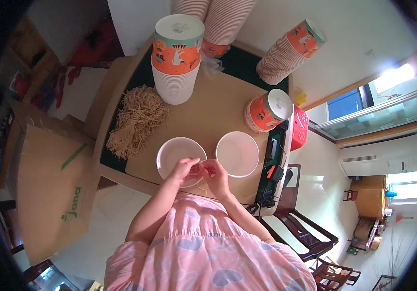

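My left hand (184, 169) and my right hand (215, 176) meet over the front rim of a white paper bucket (167, 154), fingertips pinched close together. A thin beige string (202, 188) hangs just below the fingers and seems to run up into them; its upper part is hidden. Just right of my hands stands a second white paper bucket (237, 151), its mouth facing up. A loose heap of beige string (138, 121) lies at the left of the table.
Upside-down stacks of orange-and-green printed buckets stand behind: a tall one (177, 63), a short one (269, 111) and a leaning one (291, 51). Black cables (266, 198) lie along the table's right edge. An open cardboard box (56, 189) sits left; a dark wooden chair (305, 233) is at right.
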Available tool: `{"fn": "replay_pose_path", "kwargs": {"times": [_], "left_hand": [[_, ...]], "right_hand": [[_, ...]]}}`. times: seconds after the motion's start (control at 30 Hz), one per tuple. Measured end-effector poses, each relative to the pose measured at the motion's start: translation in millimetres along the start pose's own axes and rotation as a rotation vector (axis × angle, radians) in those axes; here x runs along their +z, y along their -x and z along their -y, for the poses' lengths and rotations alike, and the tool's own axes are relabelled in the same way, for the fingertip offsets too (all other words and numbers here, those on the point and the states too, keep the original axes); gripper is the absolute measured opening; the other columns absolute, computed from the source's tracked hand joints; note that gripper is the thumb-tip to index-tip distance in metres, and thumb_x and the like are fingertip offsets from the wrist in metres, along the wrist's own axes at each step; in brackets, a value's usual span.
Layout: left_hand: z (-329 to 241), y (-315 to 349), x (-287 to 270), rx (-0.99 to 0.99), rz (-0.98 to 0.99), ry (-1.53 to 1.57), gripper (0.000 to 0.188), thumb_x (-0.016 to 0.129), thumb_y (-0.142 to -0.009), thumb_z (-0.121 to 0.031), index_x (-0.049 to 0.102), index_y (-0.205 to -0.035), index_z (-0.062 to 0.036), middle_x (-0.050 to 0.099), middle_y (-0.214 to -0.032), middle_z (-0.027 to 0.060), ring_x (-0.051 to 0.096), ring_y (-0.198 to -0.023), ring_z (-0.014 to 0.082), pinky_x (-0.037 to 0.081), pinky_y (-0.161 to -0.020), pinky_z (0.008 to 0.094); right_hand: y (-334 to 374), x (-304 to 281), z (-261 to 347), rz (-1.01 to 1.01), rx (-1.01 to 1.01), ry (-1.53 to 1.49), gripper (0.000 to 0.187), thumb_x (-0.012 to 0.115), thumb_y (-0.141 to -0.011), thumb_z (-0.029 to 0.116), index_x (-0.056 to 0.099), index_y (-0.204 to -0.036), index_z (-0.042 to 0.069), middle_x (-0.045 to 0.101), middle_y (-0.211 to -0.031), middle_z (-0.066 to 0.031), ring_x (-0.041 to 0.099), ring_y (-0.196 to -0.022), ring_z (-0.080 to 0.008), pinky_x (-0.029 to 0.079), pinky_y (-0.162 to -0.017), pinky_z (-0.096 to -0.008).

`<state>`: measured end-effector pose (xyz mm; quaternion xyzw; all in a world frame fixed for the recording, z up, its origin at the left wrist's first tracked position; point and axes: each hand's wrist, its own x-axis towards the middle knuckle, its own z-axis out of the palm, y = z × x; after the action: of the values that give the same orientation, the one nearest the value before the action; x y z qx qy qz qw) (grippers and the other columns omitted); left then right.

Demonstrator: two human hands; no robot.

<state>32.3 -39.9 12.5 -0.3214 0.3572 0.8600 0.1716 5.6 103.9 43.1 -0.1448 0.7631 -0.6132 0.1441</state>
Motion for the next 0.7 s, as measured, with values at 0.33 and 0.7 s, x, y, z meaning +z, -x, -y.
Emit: {"fn": "replay_pose_path", "kwargs": {"times": [0.33,0.7], "left_hand": [[-5,-1,4,-0.004,-0.02,-0.132,0.012,0.056,-0.086,-0.017,0.061,-0.084,-0.0063,0.062,-0.078,0.0056,0.061,-0.068,0.0145,0.053,-0.064,0.0287],[-1,-3,-1,0.015,0.141,0.239,0.01,0.053,-0.085,-0.01,0.055,-0.079,-0.0023,0.054,-0.071,0.005,0.06,-0.069,0.0208,0.055,-0.069,0.0348]], "right_hand": [[3,-1,-1,0.026,0.033,0.072,0.015,0.062,-0.081,0.002,0.06,-0.096,0.002,0.064,-0.086,-0.0067,0.063,-0.077,-0.0127,0.051,-0.067,-0.0255],[12,-11,-9,-0.076,0.123,-0.109,0.007,0.06,-0.082,0.0,0.059,-0.089,0.0,0.061,-0.08,-0.003,0.058,-0.079,-0.0094,0.047,-0.075,-0.0228]]}}
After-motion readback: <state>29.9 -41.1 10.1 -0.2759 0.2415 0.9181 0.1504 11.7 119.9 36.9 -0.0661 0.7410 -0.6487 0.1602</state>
